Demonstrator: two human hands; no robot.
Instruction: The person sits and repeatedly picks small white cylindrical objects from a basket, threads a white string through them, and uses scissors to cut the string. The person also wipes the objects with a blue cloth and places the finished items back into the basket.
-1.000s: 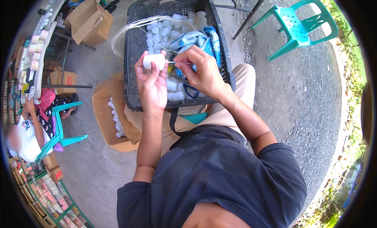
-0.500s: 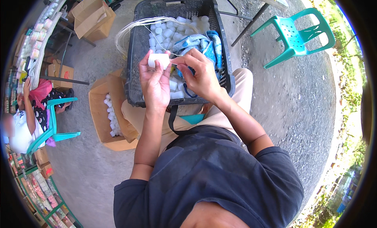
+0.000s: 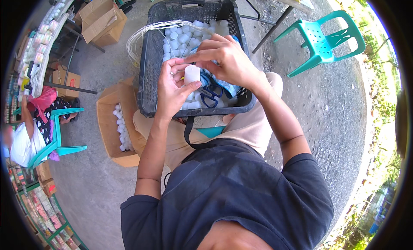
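Over the black crate (image 3: pixel 150 73), my left hand (image 3: pixel 170 93) holds a short white candle (image 3: pixel 192 74) between thumb and fingers, its end tilted up. My right hand (image 3: pixel 226 56) is just above it, thumb and fingers pinched together by the left fingertips; whatever they grip is too small to make out. Many more white candles (image 3: pixel 174 43) fill the crate. A loose bundle of thin white wick strings (image 3: pixel 142 32) hangs over its left rim. Scissors with dark blue handles (image 3: pixel 211 96) lie below my right hand, beside a blue cloth (image 3: pixel 230 90) partly hidden by it.
An open cardboard box (image 3: pixel 107 133) with white candles stands left of my knees. At the far left a person (image 3: pixel 28 138) sits on a green chair (image 3: pixel 56 136) by a table (image 3: pixel 41 73). Another green plastic chair (image 3: pixel 325 43) stands at the right.
The candle has turned from lying sideways to tilted upright in my left hand. My right hand has moved up and over it, uncovering the scissors.
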